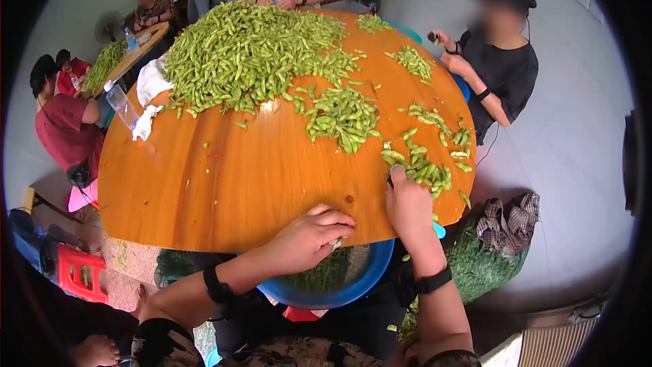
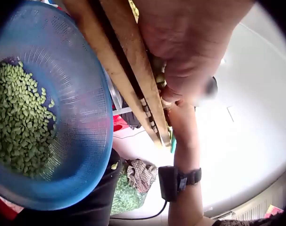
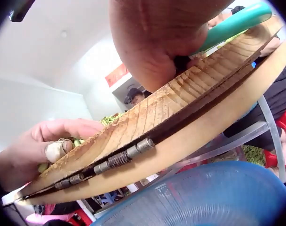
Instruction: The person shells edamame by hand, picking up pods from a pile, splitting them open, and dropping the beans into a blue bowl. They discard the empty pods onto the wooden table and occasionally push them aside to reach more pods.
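My left hand [image 1: 312,234] is at the near table edge, fingers curled; the right wrist view shows its thumb wrapped in pale tape and green pods [image 3: 77,142] between thumb and fingers. Farther right, my right hand [image 1: 409,207] reaches over the tabletop with its fingertips at a small heap of pods [image 1: 431,175]; its finger pose is mostly hidden. A teal handle [image 3: 239,26] lies beside that hand in the right wrist view; whether it is held cannot be told. Below the edge, a blue basin [image 1: 380,268] holds shelled green beans [image 2: 20,117].
A large pod pile [image 1: 251,54] covers the back of the round table [image 1: 272,177], with smaller heaps toward the right. A clear bottle [image 1: 121,104] lies at the left. People sit around the table. A filled net bag [image 1: 485,265] and a red stool [image 1: 80,272] stand on the floor.
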{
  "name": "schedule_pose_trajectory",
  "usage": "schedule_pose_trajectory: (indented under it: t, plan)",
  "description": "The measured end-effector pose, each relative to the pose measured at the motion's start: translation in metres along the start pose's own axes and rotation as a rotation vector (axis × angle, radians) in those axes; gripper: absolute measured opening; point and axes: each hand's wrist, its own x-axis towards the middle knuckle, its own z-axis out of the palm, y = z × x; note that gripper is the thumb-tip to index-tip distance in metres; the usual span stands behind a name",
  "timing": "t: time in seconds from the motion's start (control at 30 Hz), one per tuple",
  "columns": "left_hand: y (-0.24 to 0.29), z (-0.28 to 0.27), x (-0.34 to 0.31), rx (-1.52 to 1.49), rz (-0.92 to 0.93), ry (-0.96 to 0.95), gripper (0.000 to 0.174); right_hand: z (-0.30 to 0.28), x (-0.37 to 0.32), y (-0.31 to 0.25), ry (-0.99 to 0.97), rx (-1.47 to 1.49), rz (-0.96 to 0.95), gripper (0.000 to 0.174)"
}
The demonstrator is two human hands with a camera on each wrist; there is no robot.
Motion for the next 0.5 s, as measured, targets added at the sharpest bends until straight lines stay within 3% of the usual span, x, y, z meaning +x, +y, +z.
schedule_pose_trajectory:
  t: [0.23,0.43,0.5]
  plan:
    - [0.024,0.021,-0.028,0.261,0.059,-0.002,0.038,-0.001,-0.001,0.001,-0.001,0.019,-0.009,0.019]
    - [0.018,0.042,-0.043,0.534,0.366,-0.16,0.036,0.001,-0.003,0.002,0.018,0.036,-0.017,0.021]
    - [0.0,0.068,-0.064,0.408,0.276,-0.24,0.034,0.002,-0.002,0.004,0.008,0.032,-0.015,0.022]
